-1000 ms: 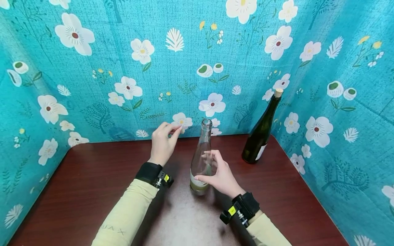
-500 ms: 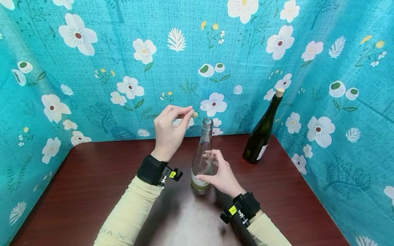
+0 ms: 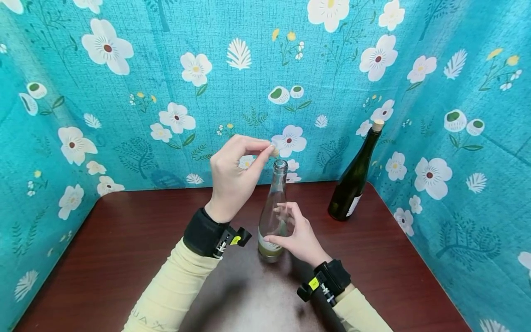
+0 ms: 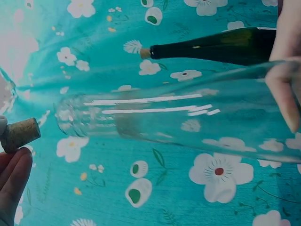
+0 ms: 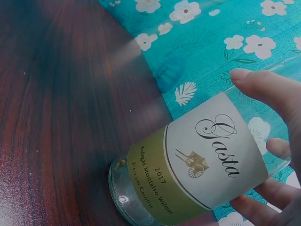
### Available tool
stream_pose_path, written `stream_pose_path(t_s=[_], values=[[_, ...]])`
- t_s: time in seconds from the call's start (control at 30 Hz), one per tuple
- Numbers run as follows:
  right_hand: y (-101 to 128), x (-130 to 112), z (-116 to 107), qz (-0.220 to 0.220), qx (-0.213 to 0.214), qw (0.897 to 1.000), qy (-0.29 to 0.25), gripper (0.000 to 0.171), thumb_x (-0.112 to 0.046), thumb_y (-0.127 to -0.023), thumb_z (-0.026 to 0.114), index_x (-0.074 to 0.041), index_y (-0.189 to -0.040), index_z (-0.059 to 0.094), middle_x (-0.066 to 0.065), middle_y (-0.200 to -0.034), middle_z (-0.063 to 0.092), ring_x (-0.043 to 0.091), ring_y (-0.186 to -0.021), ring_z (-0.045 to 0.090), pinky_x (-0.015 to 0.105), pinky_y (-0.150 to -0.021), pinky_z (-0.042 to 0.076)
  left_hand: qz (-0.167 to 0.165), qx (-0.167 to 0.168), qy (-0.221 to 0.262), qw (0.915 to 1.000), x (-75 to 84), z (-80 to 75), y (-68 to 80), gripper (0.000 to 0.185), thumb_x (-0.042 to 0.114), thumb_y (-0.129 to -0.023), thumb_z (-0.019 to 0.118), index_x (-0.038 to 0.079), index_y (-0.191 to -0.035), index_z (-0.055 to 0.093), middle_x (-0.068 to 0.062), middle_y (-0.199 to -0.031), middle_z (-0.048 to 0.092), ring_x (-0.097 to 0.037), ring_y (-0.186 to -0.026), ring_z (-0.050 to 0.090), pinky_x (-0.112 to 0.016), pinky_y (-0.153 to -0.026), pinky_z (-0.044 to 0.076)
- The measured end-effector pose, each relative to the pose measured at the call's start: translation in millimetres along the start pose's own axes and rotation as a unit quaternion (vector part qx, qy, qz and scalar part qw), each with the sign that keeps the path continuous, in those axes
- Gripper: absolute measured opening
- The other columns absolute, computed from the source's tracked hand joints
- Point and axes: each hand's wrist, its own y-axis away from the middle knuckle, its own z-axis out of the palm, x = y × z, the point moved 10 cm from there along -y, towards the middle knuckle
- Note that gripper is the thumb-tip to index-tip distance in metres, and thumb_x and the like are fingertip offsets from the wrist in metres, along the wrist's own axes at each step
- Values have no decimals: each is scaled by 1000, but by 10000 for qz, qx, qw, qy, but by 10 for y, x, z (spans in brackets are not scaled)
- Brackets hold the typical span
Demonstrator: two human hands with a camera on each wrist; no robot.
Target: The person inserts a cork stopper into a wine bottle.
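Note:
A clear glass wine bottle (image 3: 271, 216) stands upright on the table, its mouth uncovered. Around its body my right hand (image 3: 300, 235) curls, thumb on the near side and fingers on the far side. In the right wrist view its white and olive label (image 5: 202, 160) faces the camera. My left hand (image 3: 238, 177) pinches a cork (image 4: 21, 134) between thumb and fingers. The left wrist view shows the cork just short of the bottle's mouth, with a small gap between them.
A dark green wine bottle (image 3: 352, 180) with a cork in its neck stands at the back right of the brown table (image 3: 137, 240). Behind and to the sides hangs a turquoise flowered cloth (image 3: 249, 87).
My left hand has risen and moved right, bringing the cork from left of the clear bottle to beside its mouth. The right hand keeps its grip on the bottle.

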Motion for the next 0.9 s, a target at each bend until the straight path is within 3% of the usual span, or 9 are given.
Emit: stream_pose_path(t_s=[0.13, 0.3, 0.43, 0.67, 0.9], values=[[-28, 233, 27, 1, 13, 10000, 76, 78, -28, -78, 92, -26, -138, 42, -9, -132, 61, 8, -126, 55, 42, -107, 44, 133, -86, 67, 9999, 74, 29, -39, 12, 1, -87, 81, 0, -97, 76, -9, -93, 72, -20, -87, 69, -30, -81, 57], [-23, 212, 31, 8, 75, 10000, 5, 79, -16, -78, 92, -14, -140, 43, -2, -132, 62, 10, -126, 56, 48, -107, 44, 213, -151, 75, 9996, 114, 40, -52, 12, 4, -88, 81, 0, -97, 75, -10, -93, 72, -21, -87, 69, -30, -81, 57], [-6, 47, 16, -2, 74, 10000, -45, 78, -9, -79, 90, -4, -140, 43, 3, -131, 62, 11, -125, 57, 51, -107, 43, 196, -190, 176, 9995, 125, 51, -66, 11, 2, -86, 82, 1, -96, 75, -8, -92, 72, -20, -87, 69, -31, -79, 57], [33, -189, 0, -29, 0, 10000, -65, 74, -6, -81, 88, -2, -139, 42, 5, -131, 62, 18, -126, 57, 56, -106, 42, -19, -983, -144, 9951, 60, 217, -4, 10, 8, -89, 81, 6, -96, 76, -4, -93, 71, -15, -89, 67, -29, -74, 54], [2, 107, 27, -128, 94, 9999, -43, 79, -9, -79, 90, -12, -141, 43, 3, -133, 62, 20, -127, 56, 55, -106, 43, -64, -1405, -367, 9894, 17, 302, 36, 11, 9, -89, 81, 6, -98, 74, -4, -95, 68, -16, -89, 66, -29, -68, 51]])
